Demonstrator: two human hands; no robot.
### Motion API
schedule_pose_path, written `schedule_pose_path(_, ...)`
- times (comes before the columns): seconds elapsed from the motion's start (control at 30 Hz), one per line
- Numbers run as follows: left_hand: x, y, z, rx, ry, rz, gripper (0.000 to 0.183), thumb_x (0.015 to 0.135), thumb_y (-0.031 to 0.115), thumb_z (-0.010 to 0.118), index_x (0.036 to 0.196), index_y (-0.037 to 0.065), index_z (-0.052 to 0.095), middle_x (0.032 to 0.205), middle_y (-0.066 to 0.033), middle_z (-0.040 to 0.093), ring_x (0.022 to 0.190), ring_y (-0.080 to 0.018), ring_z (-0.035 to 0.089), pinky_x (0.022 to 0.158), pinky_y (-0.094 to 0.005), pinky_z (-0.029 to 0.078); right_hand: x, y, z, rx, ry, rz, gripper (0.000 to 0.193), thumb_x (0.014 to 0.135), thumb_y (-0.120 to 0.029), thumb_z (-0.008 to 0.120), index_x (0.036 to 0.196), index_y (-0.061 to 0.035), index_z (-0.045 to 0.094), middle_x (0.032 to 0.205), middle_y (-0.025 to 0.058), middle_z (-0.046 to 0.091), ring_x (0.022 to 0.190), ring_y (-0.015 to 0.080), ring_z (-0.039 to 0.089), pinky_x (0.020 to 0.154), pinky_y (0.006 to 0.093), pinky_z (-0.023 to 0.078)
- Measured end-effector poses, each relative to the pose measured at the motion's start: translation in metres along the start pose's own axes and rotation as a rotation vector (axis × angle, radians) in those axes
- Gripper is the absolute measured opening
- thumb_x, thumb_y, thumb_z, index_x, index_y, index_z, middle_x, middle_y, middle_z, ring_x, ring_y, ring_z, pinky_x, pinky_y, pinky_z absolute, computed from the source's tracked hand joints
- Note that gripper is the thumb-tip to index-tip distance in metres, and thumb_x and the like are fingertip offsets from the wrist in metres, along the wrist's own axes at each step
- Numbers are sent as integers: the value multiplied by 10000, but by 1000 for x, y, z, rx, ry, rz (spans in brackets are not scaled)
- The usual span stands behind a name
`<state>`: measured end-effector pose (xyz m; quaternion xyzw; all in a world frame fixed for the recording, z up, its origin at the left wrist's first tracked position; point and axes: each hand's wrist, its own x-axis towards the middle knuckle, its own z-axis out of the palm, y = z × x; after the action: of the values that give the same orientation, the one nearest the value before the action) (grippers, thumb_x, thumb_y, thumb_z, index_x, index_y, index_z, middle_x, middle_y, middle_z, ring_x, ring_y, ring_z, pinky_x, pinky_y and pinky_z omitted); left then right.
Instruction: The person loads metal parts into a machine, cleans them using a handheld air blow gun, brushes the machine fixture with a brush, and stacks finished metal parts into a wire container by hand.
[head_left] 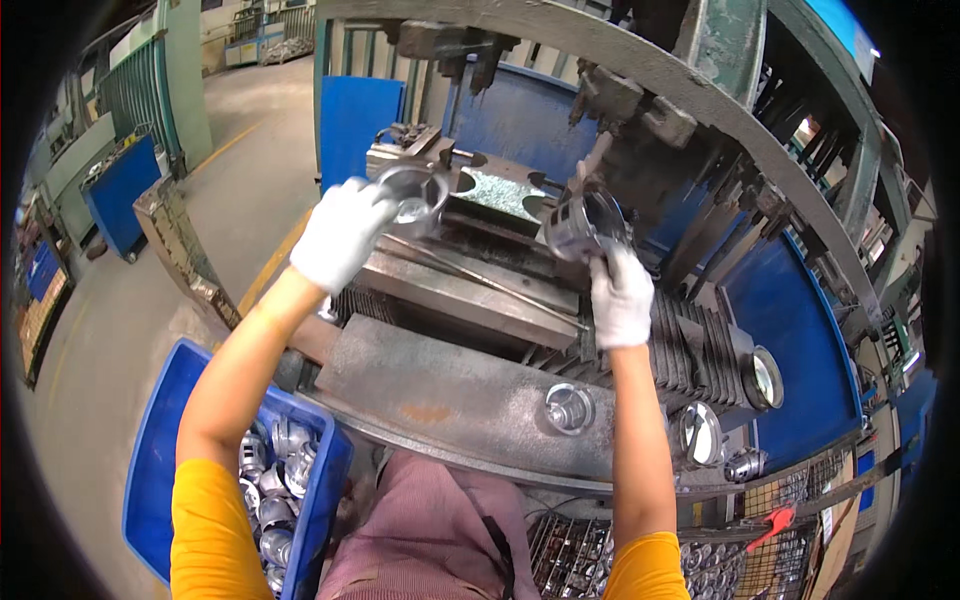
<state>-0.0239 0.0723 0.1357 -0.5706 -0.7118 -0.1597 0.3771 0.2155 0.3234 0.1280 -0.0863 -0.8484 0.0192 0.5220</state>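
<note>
While both arms reach forward over the press bed [470, 395], each gloved hand carries one metal cup. The left hand [340, 235] has its fingers closed round a shiny cup [412, 192], held mouth-up just left of the die block [500, 195]. The right hand [620, 295] pinches a second, slotted cup [580, 225] from below, tilted on its side just right of that die block and under the overhead tooling [620, 100]. Nearer the person than the die block, a single cup [569, 408] stands on the grey press bed. Left of the bed, a blue crate [160, 450] holds more shiny cups. Right of the bed, further cups lie in a wire basket [800, 540], with a red-handled tool [775, 522] resting on it.
</note>
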Motion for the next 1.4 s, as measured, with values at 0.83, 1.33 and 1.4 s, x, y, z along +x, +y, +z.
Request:
schedule_pose_path(0.83, 87, -39, 81, -371, -553, -75, 256, 793, 152, 666, 1011, 18, 653, 1042, -162, 630, 1032, -350, 560, 911, -408, 453, 73, 18, 58, -162, -807, 239, 314, 839, -74, 495, 1109, -100, 651, 1128, 175, 623, 1064, 325, 603, 931, 411, 467)
schedule_pose_path(1.33, 86, -43, 101, -347, -498, -100, 168, 783, 142, 658, 902, 25, 669, 908, -154, 646, 900, -347, 607, 824, -407, 480, 60, 25, 77, -287, -647, 130, 223, 825, -31, 516, 977, -81, 671, 985, 162, 664, 955, 344, 632, 868, 402, 504)
schedule_pose_path(1.4, 82, -39, 98, -324, -410, -86, 176, 772, 151, 673, 895, 25, 662, 907, -155, 646, 896, -347, 608, 817, -417, 481, 54, 15, 86, -370, -604, 208, 216, 826, -44, 515, 963, -89, 676, 952, 159, 671, 903, 362, 643, 839, 417, 517)
